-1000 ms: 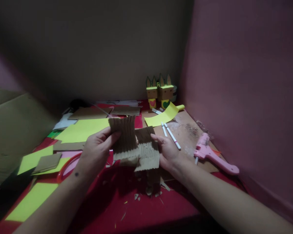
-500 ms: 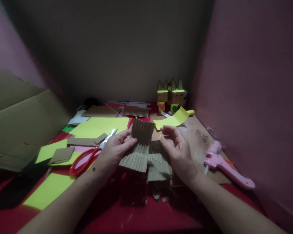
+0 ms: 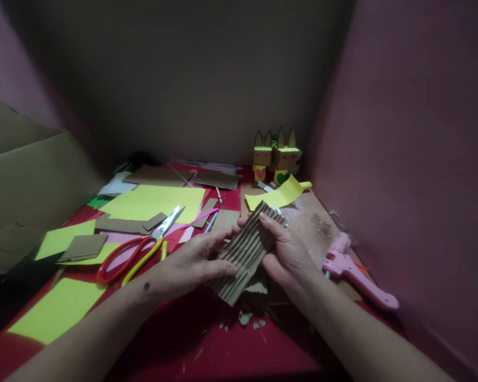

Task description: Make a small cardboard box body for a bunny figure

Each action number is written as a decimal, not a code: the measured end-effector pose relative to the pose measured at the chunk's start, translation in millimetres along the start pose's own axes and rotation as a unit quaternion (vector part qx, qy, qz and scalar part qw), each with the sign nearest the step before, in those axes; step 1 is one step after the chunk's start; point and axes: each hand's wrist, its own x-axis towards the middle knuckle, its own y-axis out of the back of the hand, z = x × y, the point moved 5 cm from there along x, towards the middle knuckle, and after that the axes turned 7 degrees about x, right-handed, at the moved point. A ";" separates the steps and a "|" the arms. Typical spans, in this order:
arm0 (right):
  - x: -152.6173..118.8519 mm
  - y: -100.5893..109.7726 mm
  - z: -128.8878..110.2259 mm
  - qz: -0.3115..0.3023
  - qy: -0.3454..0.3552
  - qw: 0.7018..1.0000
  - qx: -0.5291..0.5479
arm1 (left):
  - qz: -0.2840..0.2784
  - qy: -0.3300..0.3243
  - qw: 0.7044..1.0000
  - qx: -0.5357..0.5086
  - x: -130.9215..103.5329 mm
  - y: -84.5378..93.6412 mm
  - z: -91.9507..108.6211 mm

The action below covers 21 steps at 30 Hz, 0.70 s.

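Note:
A strip of corrugated cardboard (image 3: 245, 253), its ridges bare, is held tilted between both hands above the red table. My left hand (image 3: 207, 254) grips its left edge, thumb on the ridged face and fingers behind. At the upper right, my right hand (image 3: 282, 246) presses its thumb on the strip, the other fingers curled underneath. A second pale torn piece (image 3: 257, 287) shows below the strip, partly hidden by it. Open scissors (image 3: 155, 236) with red and yellow handles lie left of my left hand.
On the right, a pink glue gun (image 3: 354, 268) rests on a cardboard board (image 3: 310, 204). Two cardboard figures (image 3: 274, 159) stand at the back beside a curled yellow sheet (image 3: 279, 193). Yellow paper (image 3: 155, 201) and cardboard scraps cover the left. A large box (image 3: 27, 185) stands far left.
The two torn corrugated pieces were side by side; now one strip is turned diagonally in front. My right hand has closed on its upper end. The view has shifted slightly.

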 end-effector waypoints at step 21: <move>4.4 2.0 -5.3 0.028 -0.029 0.998 0.038 | 0.004 0.057 0.974 0.221 -12.2 17.3 -7.2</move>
